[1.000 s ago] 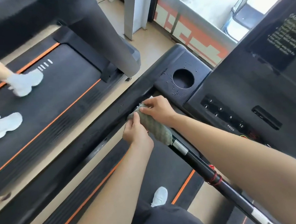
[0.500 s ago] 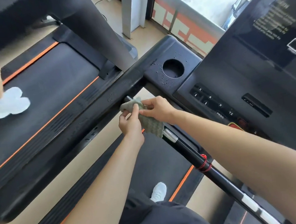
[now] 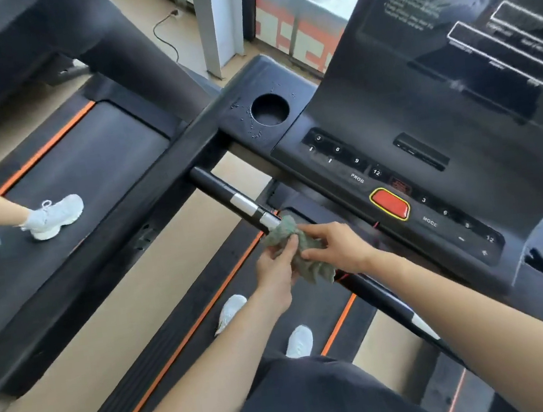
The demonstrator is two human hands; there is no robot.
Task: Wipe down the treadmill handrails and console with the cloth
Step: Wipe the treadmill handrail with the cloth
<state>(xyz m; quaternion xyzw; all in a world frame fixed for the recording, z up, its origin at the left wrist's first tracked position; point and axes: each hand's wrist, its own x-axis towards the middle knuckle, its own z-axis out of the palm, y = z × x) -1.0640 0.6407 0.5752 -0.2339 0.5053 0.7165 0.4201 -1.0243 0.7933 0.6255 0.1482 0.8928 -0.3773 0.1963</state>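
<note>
Left hand (image 3: 273, 273) and right hand (image 3: 335, 245) each pinch the cloth (image 3: 314, 266), bunched round the handrail (image 3: 227, 196) so it hugs the tube. It sits just in front of the console (image 3: 395, 161), likely not yet wiped.

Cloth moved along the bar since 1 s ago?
Yes. The cloth slid along the bar away from the cup holder, and now sits past the silver band.

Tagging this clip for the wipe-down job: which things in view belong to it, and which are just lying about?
Job: cloth, gripped by left hand and right hand; handrail; console.
Lying about: neighbouring treadmill; another person's shoe.
</note>
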